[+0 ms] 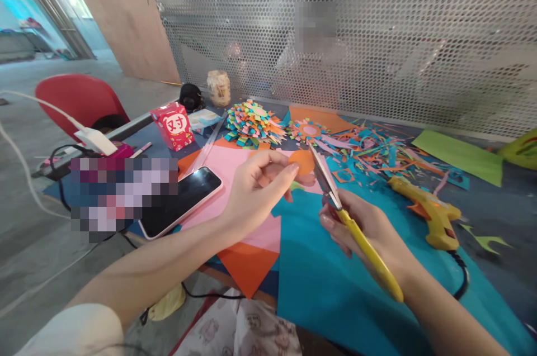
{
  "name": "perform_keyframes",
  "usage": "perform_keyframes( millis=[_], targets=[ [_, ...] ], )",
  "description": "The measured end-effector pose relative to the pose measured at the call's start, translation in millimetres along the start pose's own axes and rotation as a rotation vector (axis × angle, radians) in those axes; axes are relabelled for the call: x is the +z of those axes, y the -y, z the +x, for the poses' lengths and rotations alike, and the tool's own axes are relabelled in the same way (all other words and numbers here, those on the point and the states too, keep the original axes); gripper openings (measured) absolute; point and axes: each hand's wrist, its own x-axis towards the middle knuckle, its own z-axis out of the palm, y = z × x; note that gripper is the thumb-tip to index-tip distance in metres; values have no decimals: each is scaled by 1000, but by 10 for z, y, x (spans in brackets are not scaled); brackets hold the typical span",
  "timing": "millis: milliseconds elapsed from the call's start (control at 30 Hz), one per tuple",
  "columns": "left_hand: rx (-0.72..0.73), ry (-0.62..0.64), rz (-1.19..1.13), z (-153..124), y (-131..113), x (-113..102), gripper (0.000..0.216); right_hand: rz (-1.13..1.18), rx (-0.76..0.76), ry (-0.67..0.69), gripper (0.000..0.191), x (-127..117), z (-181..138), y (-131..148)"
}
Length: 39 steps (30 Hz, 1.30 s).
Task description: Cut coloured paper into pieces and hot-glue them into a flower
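Single head-worn view, facing forward and down across tabletop [518, 205]; left hand [260, 185], right hand [375, 224] near.

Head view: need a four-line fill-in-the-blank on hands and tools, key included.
1. The paper in the left hand is coloured ____.
2. The scissors have ____ handles.
3. The scissors are in the ____ hand.
4. Of the phone and the glue gun, the one nearer the left hand is the ____.

Missing words: orange; yellow; right; phone.
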Motion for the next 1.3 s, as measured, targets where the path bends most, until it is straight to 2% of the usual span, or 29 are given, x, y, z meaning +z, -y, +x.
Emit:
perform_keyframes(
  millis=[300,833,1133,1300],
  targets=[
    [13,-29,16,19,-19,-4,26,-62,-45,-22,48,-11,10,-19],
    [53,-99,18,50,-7,-19,24,-24,44,-11,49,5,7,9],
    [79,-36,15,30,13,-16,22,-3,-11,-8,46,6,22,-82],
    [92,-58,43,37,19,-31,20,6,-6,-2,47,2,24,-132]
  ],
)
